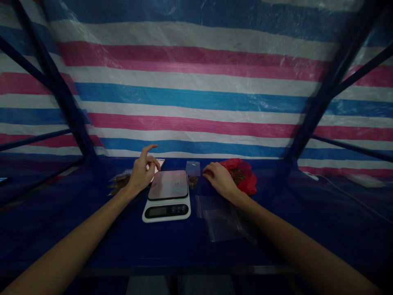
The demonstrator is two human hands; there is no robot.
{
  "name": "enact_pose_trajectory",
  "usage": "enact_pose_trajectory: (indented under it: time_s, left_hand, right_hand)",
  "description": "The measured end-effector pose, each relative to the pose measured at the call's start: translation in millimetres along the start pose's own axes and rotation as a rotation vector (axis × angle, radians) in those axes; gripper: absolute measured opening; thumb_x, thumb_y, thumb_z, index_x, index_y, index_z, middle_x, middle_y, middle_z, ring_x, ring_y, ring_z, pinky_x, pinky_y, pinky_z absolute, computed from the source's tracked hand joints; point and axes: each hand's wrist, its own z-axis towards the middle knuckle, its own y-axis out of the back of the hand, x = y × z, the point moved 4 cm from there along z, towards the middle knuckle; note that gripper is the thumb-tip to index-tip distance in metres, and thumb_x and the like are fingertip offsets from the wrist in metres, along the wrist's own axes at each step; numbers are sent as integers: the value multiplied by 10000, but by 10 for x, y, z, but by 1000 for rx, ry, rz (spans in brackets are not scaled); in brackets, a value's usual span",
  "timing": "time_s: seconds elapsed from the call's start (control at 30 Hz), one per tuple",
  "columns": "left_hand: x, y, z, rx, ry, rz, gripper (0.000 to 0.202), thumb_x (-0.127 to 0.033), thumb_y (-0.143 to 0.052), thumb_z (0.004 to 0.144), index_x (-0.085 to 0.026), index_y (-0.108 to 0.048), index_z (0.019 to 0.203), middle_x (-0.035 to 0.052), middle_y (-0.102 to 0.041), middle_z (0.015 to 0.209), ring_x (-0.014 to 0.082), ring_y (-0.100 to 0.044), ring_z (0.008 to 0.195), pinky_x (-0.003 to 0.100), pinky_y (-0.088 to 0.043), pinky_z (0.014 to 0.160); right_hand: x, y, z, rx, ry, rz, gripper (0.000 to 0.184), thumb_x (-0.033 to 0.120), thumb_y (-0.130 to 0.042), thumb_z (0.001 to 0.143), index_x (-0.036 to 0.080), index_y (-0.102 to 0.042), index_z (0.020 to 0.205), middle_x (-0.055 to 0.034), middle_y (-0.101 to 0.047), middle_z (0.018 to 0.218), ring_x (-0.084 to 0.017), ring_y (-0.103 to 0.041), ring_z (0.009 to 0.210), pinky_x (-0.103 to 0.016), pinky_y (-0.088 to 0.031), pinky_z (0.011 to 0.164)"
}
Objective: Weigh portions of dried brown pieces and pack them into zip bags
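Two bare hands beside one white scale (168, 186) on a blue table (123, 241).
I see the left hand (143, 170) left of the scale, index finger stretched, other fingers loosely bent, nothing visible in them. The right hand (221, 177), fingers bent, is between one small round container (193, 182) and one red bag (251, 184) of brown pieces; whether it grips, I cannot tell. Several clear bags (222, 225) overlap nearer the person.

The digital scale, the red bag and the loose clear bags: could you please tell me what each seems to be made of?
Digital scale: smooth white body, probably plastic; its platform, softly reflective, could be metal or glass. Red bag: apparently thin plastic film, crumpled into folds. Clear bags: likely smooth, flexible plastic, see-through with pale edges.
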Motion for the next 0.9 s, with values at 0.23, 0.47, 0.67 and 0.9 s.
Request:
enact_pose_trajectory:
  time_s: [0.23,0.47,0.67,0.9]
  left_hand:
    - [-67,-87,-13,15,-52,-37,658,-16,-447,764,-182,-415,1400,-60,-631,658,141,-609,629,310,-456,692]
    - [-83,-110,-27,31,-42,-39,644,-14,-450,771,-197,-414,1387,-58,-597,674,138,-589,655,305,-450,681]
    - [-44,-117,-28,23,-23,-73,660,-1,-449,757,-205,-411,1383,-58,-587,675,141,-583,657,321,-461,704]
    - [-45,-88,-16,10,-38,-56,674,-9,-442,745,-208,-395,1387,-65,-584,673,143,-597,667,362,-470,776]
  right_hand:
    - [308,3,-12,-105,72,312,113,89,-724,855,192,-729,901,-31,-751,911,-186,-671,869,-314,-496,818]
    - [281,-78,-38,-98,98,314,124,81,-690,873,196,-735,882,-26,-753,895,-181,-661,854,-327,-496,805]
    - [257,27,-42,-165,109,367,356,-9,-512,864,207,-745,1024,-55,-738,1021,-190,-658,984,-361,-509,918]
    - [286,-9,-65,35,164,307,706,-89,-384,741,242,-671,1295,-42,-731,1175,-192,-644,1080,-398,-497,1002]
